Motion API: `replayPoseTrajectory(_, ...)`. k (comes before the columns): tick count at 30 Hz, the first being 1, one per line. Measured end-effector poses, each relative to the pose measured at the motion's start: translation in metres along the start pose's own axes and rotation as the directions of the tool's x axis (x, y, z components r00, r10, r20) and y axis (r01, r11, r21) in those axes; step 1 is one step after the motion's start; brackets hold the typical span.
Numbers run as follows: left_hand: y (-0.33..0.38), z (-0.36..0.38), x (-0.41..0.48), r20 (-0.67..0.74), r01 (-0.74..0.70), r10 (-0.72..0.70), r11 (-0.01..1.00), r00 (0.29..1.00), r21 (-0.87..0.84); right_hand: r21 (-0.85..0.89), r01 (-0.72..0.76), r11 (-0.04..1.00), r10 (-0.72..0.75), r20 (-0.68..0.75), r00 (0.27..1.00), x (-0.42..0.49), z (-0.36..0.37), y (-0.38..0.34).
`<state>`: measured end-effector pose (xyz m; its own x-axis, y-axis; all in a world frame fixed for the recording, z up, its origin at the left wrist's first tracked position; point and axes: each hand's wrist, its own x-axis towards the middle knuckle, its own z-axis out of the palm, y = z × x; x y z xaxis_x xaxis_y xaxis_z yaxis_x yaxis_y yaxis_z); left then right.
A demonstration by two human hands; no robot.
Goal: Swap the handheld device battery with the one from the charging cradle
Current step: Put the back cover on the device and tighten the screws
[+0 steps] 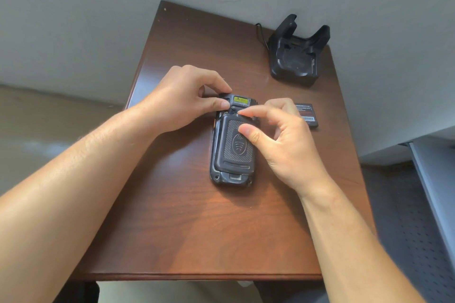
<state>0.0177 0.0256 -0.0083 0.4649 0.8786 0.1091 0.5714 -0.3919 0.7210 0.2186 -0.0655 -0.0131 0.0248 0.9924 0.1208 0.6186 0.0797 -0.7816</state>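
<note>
A black handheld device [232,155] lies face down in the middle of the brown table [172,229], its textured back cover in place and a yellow label at its far end. My left hand [182,101] grips the device's far end, thumb and forefinger pinched near the small latch. My right hand [278,135] rests on the back cover, with the forefinger at the cover's far edge and the thumb on the textured panel. A loose black battery [307,114] with a red and white label lies flat on the table just right of my right hand. The black charging cradle [296,54] stands at the far right.
The cradle's cable [259,32] runs off the table's far edge toward the grey wall. A grey metal shelf edge [433,192] stands to the right of the table. The table's near edge is between my forearms.
</note>
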Motion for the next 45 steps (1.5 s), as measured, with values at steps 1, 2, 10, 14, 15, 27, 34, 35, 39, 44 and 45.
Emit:
replayPoseTrajectory(1,0.000,0.000,0.000,0.000,-0.001,0.001,1.000,1.000,-0.004,-0.034,-0.005,0.999,0.005,-0.001,1.000,-0.001,0.002,0.001)
replayPoseTrajectory(2,0.000,0.000,0.000,0.002,-0.001,0.001,1.000,1.000,-0.011,-0.059,-0.011,0.998,0.011,-0.004,1.000,-0.001,0.005,0.001)
replayPoseTrajectory(10,0.000,0.000,-0.006,-0.017,-0.027,0.027,0.999,0.999,-0.038,-0.099,-0.082,0.992,0.081,-0.020,0.997,-0.001,0.003,-0.001)
replayPoseTrajectory(14,-0.002,0.001,-0.017,-0.009,-0.068,0.067,0.993,0.998,-0.097,-0.150,-0.080,0.985,0.078,-0.017,0.997,-0.001,0.001,0.000)
replayPoseTrajectory(15,-0.002,0.001,-0.019,0.007,-0.095,0.096,0.992,0.995,-0.083,-0.159,-0.078,0.984,0.076,-0.017,0.997,-0.001,0.001,0.000)
replayPoseTrajectory(27,-0.003,0.001,-0.020,0.052,-0.140,0.142,0.989,0.988,-0.053,-0.192,-0.049,0.980,0.030,-0.101,0.994,-0.005,0.004,-0.002)
replayPoseTrajectory(34,-0.004,0.000,-0.021,0.053,-0.136,0.139,0.989,0.989,-0.059,-0.193,-0.058,0.979,0.017,-0.210,0.978,-0.013,0.014,-0.005)
replayPoseTrajectory(35,-0.004,0.000,-0.021,0.053,-0.140,0.143,0.988,0.988,-0.060,-0.196,-0.060,0.979,0.018,-0.212,0.977,-0.014,0.015,-0.005)
replayPoseTrajectory(39,-0.004,0.001,-0.022,0.042,-0.164,0.166,0.985,0.985,-0.057,-0.189,-0.070,0.979,0.028,-0.216,0.976,-0.015,0.015,-0.005)
replayPoseTrajectory(44,-0.002,0.000,-0.023,0.030,-0.171,0.173,0.984,0.985,-0.057,-0.178,-0.074,0.981,0.033,-0.222,0.975,-0.016,0.016,-0.005)
replayPoseTrajectory(45,-0.003,0.000,-0.023,0.026,-0.170,0.172,0.984,0.985,-0.053,-0.176,-0.075,0.981,0.035,-0.224,0.974,-0.016,0.016,-0.005)
